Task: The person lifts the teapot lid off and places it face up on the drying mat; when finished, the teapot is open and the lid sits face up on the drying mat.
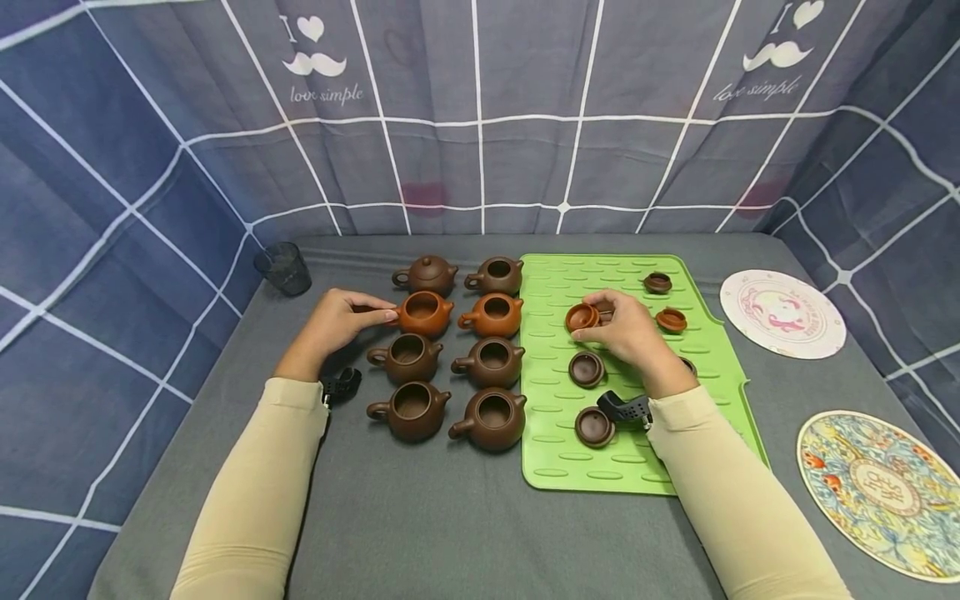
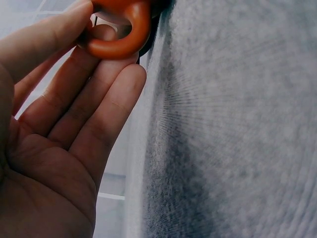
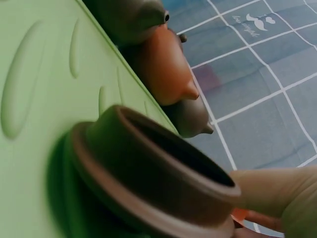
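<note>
My left hand (image 1: 339,323) pinches the loop handle (image 2: 126,42) of a lidless orange-brown teapot (image 1: 424,315) between thumb and fingers. The teapot stands on the grey cloth, in the left of two columns of small teapots. Over the green mat, my right hand (image 1: 624,332) holds an orange-brown teapot lid (image 1: 582,317) by its edge, hollow side up. In the right wrist view that lid is mostly hidden behind a dark brown lid (image 3: 158,168) lying on the mat. Another orange-brown lid (image 1: 671,321) lies to the right of the right hand.
The green mat (image 1: 547,454) bears several upturned lids, such as a dark one (image 1: 595,427) near its front. A lidded brown teapot (image 1: 427,275) stands at the back left. A dark glass (image 1: 283,268) leans at far left. Two round mats (image 1: 783,313) lie at right.
</note>
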Tool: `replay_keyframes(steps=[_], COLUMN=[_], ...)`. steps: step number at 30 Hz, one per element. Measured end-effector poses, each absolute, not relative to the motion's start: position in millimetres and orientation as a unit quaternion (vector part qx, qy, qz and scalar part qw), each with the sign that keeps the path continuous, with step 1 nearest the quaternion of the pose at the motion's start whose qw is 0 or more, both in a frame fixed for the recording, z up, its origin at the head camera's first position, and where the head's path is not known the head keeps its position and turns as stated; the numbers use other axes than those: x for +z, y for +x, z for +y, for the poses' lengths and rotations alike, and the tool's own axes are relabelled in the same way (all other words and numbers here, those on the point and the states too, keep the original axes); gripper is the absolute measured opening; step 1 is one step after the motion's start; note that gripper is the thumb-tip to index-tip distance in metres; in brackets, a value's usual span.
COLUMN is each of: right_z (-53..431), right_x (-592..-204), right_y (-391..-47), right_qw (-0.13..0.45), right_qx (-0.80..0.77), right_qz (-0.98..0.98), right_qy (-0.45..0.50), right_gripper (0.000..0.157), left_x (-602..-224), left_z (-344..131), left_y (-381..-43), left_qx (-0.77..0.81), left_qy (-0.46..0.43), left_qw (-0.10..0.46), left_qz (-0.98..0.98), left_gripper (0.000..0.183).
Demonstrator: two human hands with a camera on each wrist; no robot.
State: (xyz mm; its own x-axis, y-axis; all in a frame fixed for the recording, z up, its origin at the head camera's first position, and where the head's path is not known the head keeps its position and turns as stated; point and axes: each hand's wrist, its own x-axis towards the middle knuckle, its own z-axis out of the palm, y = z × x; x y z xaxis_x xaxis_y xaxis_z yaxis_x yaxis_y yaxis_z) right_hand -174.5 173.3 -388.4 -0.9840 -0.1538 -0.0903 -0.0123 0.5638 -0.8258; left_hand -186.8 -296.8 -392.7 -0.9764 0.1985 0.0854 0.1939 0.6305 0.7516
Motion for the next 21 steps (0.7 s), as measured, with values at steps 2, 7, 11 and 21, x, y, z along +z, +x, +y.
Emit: replay_keyframes(steps=[2,7,11,21], right_z=[174.3,178.1,181.2,186.4], right_x=[-386.1,-378.3,-373.1,-368.1], right_y=[-173.4,-170.7,-168.9,-169.5], right_qw=[0.089,0.099,0.099,0.088], right_qx=[-0.473,-0.471,-0.476,-0.486], right_qz=[0.875,0.876,0.874,0.869], right_qy=[-0.043,-0.02,-0.006,-0.012], right_gripper=[0.065,0.07,0.068,0.063], left_x=[-392.6,-392.0,-391.4,-391.1], left_z=[-296.4,-295.6,-295.3,-295.0], left_y=[-186.9,-187.7,-188.1,-186.5], left_qx=[0.416,0.418,0.419,0.414], left_qy=[0.109,0.108,0.11,0.112], left_qw=[0.006,0.005,0.002,0.001], left_qz=[0.903,0.902,0.901,0.903], left_gripper=[0.029,0.029,0.028,0.026])
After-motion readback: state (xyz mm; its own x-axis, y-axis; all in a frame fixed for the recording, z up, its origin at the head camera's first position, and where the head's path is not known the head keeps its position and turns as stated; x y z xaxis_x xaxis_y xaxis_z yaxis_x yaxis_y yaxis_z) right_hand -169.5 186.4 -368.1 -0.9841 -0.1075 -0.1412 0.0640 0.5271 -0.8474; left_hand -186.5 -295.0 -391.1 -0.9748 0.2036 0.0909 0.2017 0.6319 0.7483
